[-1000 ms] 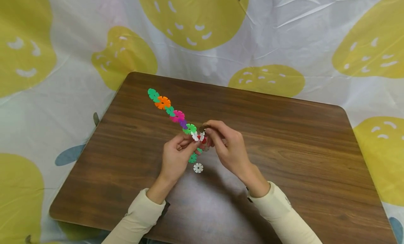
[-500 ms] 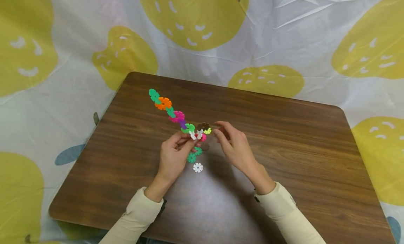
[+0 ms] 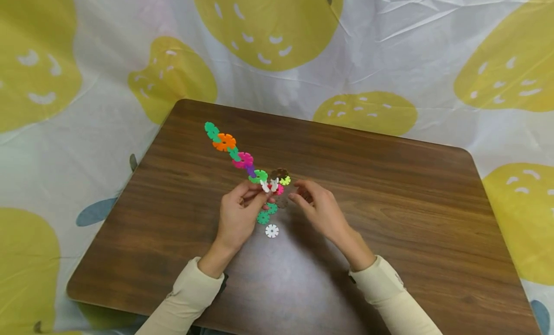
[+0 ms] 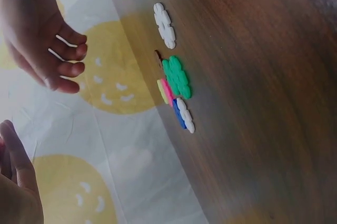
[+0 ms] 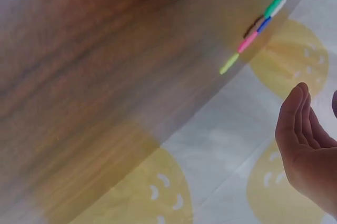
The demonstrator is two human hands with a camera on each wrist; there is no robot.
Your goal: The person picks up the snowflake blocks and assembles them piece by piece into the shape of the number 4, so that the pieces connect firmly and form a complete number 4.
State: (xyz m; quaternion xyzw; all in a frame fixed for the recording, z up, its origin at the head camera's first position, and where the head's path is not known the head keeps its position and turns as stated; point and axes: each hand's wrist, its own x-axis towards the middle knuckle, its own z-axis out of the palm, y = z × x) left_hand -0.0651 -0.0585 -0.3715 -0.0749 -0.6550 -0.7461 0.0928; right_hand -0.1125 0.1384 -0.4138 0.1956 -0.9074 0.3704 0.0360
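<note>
My left hand (image 3: 239, 211) pinches a chain of plastic snowflake discs near its lower end. The chain slants up and away to the left, with an orange disc (image 3: 224, 142), a pink disc (image 3: 244, 160) and several green ones along it. Two white discs (image 3: 265, 186) stand edge-up by the thumb with a bit of red between them. A brown disc (image 3: 280, 173) shows just beyond them. To the right, my right hand (image 3: 323, 211) hovers with loosely bent fingers and holds nothing. The left fingers hide part of the chain.
Loose discs lie on the brown wooden table (image 3: 402, 205) below the hands: white (image 3: 271, 231), green (image 3: 263, 217), pink (image 3: 280, 189) and yellow (image 3: 284, 180). The left wrist view also shows a blue disc (image 4: 179, 114). A lemon-print cloth (image 3: 277, 84) hangs behind the table.
My right fingers have come off the brown disc and drawn back to the right, then dipped slightly. The left hand keeps its grip on the chain and has barely shifted.
</note>
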